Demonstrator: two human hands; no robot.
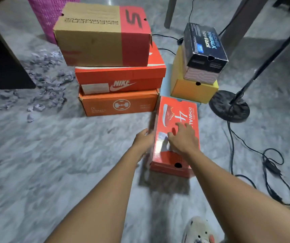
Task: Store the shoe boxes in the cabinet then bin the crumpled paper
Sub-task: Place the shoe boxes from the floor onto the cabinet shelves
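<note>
Reaching forward with both bare arms, you have the red GOwalk shoe box (175,109) between your hands. Your right hand (183,137) lies flat on its lid, the fingers (180,125) spread and straight, their tips pointing away from you toward the printed shoe. Your left hand (143,140) is against the box's left side wall. Motion blur hides those fingers, so you cannot tell whether they curl round the edge or only press. A dark shadow lies on the grey floor (53,163) under the box's near end.

Just beyond your left fingertips stands a stack of three boxes: an orange box (119,104) at the bottom, the Nike box (121,79) on it, and the tan and red Skechers box (102,34) on top. Beyond your right fingertips a yellow box (191,90) carries a dark GOwalk box (203,44).

The crumpled paper (49,81) lies scattered on the floor well to the left of your left hand, with a pink basket (44,14) farther behind it. To the right of your right hand are a black stand base (228,106) and a looped black cable (270,165).
</note>
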